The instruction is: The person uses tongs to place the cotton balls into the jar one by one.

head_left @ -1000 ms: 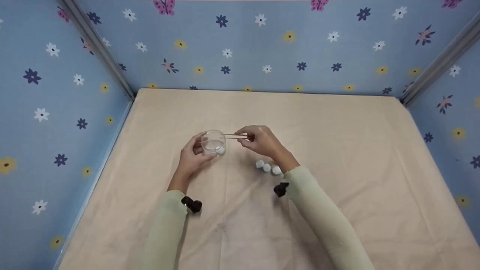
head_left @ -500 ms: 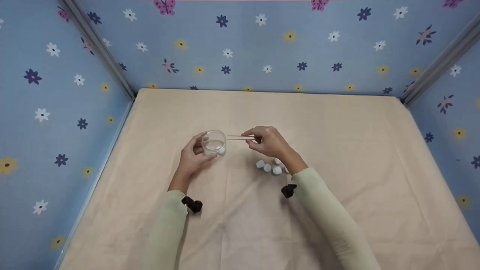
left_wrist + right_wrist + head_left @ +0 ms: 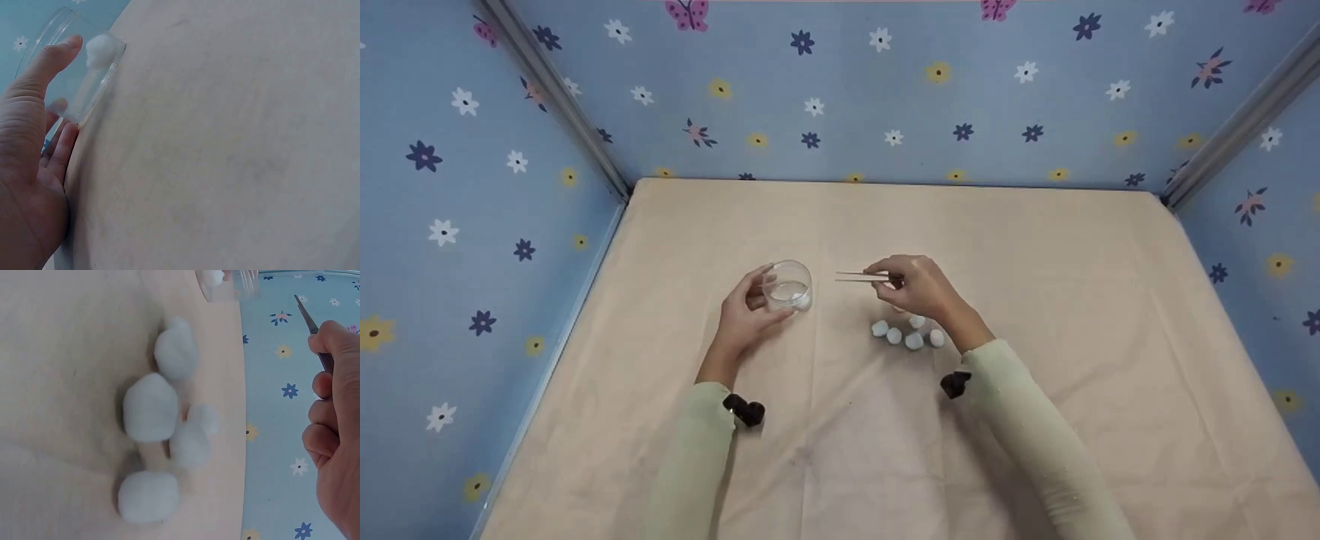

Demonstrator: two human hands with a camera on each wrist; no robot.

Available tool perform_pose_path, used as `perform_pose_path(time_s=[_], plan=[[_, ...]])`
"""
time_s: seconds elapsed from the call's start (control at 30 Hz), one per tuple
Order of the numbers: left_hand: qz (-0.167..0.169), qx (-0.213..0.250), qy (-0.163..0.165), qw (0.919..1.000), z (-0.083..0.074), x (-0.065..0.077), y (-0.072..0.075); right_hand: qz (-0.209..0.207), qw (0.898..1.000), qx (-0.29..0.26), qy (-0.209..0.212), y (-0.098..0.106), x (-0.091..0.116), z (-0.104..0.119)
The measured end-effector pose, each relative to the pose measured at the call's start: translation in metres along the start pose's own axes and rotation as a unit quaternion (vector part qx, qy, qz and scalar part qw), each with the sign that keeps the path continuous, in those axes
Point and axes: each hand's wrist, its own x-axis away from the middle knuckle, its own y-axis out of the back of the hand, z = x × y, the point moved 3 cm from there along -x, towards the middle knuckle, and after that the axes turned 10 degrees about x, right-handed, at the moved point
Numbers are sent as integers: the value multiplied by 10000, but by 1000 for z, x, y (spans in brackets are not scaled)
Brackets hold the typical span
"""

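Note:
My left hand (image 3: 744, 316) grips a clear cup (image 3: 788, 271) round its side, thumb and fingers on opposite sides. One white cotton ball (image 3: 101, 52) lies at the bottom of the cup in the left wrist view. To the right of the cup, my right hand (image 3: 919, 286) pinches a pair of tweezers (image 3: 861, 281). Their tips point left toward the cup, slightly spread, with nothing between them. Just below the right hand, several cotton balls (image 3: 913, 341) form a loose cluster on the table. In the right wrist view a larger cotton ball (image 3: 150, 408) sits amid the others.
A beige cloth (image 3: 1035, 247) with creases covers the table. Blue flowered panels (image 3: 847, 90) stand behind it and along both sides, with grey posts at the back corners. Black wrist cameras (image 3: 744, 409) sit at both sleeve cuffs.
My right hand has drawn back to the right with the tweezers, away from the cup, uncovering more cotton balls beneath the wrist. The left hand and cup have stayed in place.

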Motion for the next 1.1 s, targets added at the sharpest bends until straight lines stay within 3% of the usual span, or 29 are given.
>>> perform_pose_path(time_s=[0.57, 1.1], plan=[[30, 84, -153, 9998, 2, 1, 1, -91, 9998, 139, -69, 10, 21, -16], [17, 29, -129, 9999, 1, 0, 1, -20, 9987, 219, -450, 14, 46, -45]])
